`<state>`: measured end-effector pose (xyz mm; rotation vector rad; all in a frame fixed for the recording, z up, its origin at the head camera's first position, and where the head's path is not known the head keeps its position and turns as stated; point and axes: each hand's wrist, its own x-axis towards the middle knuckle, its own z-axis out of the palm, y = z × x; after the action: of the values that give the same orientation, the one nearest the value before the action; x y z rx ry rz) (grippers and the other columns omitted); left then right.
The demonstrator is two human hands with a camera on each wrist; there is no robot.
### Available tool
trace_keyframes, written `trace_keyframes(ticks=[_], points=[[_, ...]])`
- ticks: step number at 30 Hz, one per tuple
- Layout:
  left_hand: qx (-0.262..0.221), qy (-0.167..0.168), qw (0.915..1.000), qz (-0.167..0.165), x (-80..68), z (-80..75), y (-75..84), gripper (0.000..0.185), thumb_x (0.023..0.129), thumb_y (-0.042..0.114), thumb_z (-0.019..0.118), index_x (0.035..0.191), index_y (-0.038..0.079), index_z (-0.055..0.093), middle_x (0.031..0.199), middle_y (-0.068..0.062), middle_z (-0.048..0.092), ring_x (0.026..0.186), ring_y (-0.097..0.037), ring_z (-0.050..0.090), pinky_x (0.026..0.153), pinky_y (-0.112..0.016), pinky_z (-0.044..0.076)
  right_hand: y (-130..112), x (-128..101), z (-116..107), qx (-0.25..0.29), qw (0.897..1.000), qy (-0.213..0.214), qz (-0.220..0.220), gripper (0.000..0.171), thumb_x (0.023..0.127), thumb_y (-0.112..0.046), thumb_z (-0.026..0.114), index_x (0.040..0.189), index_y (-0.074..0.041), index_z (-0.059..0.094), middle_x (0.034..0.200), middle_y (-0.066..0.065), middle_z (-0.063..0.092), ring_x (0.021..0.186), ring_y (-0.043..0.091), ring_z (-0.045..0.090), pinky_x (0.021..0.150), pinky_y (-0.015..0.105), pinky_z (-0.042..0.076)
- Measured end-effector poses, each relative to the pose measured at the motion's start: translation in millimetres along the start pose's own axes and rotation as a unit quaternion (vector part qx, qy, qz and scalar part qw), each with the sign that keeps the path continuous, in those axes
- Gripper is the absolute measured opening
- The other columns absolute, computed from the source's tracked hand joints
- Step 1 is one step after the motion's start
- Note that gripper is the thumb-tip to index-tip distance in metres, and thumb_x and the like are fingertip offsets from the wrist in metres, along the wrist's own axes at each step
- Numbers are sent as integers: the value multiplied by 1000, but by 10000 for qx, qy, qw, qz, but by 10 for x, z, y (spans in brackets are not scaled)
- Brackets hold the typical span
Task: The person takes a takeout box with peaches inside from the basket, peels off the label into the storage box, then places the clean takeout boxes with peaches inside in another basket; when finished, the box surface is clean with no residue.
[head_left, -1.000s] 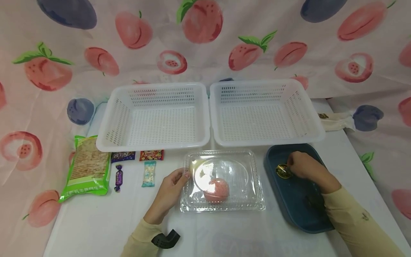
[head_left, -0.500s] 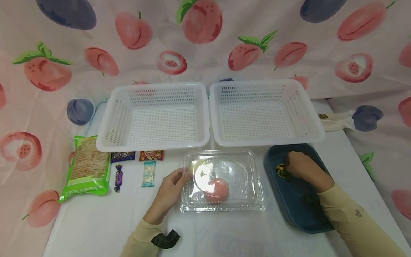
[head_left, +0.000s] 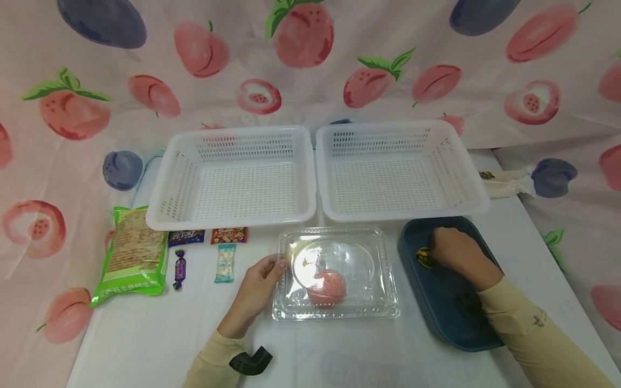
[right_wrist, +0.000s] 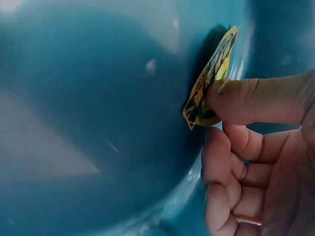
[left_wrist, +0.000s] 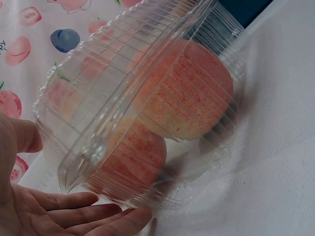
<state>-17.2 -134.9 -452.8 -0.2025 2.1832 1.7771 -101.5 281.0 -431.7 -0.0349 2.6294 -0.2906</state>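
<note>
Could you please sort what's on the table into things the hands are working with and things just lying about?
In hand:
- left hand on the clear box with the peach
- right hand pinching the gold packet in the blue tray

Lying about:
- two white baskets
- cracker pack
- small sweets

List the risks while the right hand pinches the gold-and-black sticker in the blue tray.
The round gold-and-black sticker is held only at its edge between thumb and finger of the right hand, so it might tear or curl. The left hand merely touches the clear plastic clamshell box; a nudge could roll the pink peach inside.
</note>
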Motion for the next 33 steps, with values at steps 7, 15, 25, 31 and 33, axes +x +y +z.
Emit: trace_keyframes(ticks=[7,15,25,31,33], points=[[56,4,10000,1,3,4,1,56,108,36,59,146,-5,54,142,-26,63,134,-39,60,111,-57,49,-37,-28,-15,-46,10000,53,-40,24,87,-5,66,70,-9,51,63,3,51,56,19,50,52,32,39],[44,16,10000,15,6,3,-8,55,108,35,59,145,-5,55,141,-25,64,134,-38,60,111,-56,49,-99,-24,17,-119,9997,110,-169,24,87,0,62,68,-10,50,61,3,51,55,19,49,51,31,39],[-3,25,10000,32,7,-1,-19,53,108,34,59,144,-5,56,139,-24,65,131,-35,62,110,-54,50,-181,-23,112,-213,9966,358,-709,17,91,2,58,77,-5,54,65,5,54,56,19,52,50,29,40],[-27,16,10000,21,3,-1,-17,53,108,35,59,144,-4,56,141,-24,65,132,-36,62,111,-54,50,-217,-55,113,-270,9948,313,-936,7,90,6,61,95,0,61,72,6,57,62,20,55,54,32,45],[-39,19,10000,27,1,0,-15,53,108,35,59,144,-4,56,141,-24,64,133,-36,61,111,-54,49,-216,-57,110,-204,9944,273,-1003,11,89,7,62,96,-1,61,74,5,58,64,20,55,55,32,45]])
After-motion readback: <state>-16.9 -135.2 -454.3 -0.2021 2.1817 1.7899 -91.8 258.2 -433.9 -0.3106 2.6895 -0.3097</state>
